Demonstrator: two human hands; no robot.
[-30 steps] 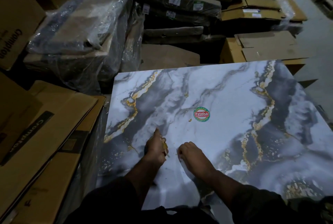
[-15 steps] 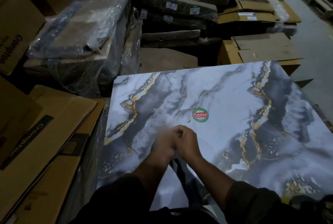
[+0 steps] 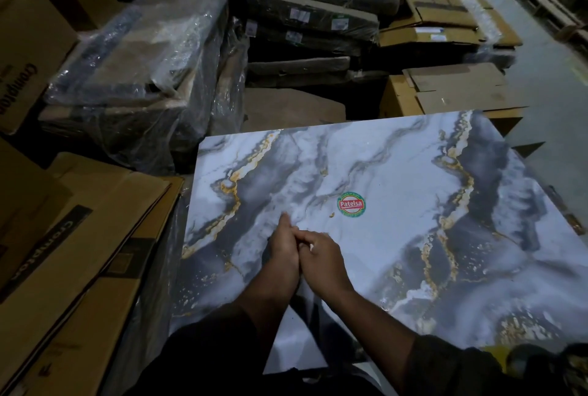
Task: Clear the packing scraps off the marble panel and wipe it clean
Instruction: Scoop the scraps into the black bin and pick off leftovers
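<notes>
Crompton cartons [image 3: 79,236]: flattened brown cardboard printed "Crompton", stacked against the marble panel's left edge.
Wrapped pallet [image 3: 152,55]: goods under clear plastic film, beyond the panel's far-left corner.
Marble panel [image 3: 413,236]: a white, grey and gold-veined slab lying flat, filling the centre and right of the view; its far edge meets stacked cardboard.
Left hand [image 3: 283,255]: held over the panel near the middle of its near edge, fingers straight and pressed together, pointing toward the far edge, its side against the right hand.
Right hand [image 3: 321,260]: pressed against the left hand, fingers curled toward the left palm; a small pale speck shows at the seam between the two hands, but what it is cannot be told.
Scraps [image 3: 332,214]: a tiny tan fleck lies on the panel just left of the sticker.
Patelsa sticker [image 3: 351,204]: round, green and red, stuck near the panel's centre, just beyond the hands.
Dark slab packs [image 3: 318,13]: stacked with white labels, past the far edge.
Open cartons [image 3: 451,90]: brown flaps beyond the far-right corner.
</notes>
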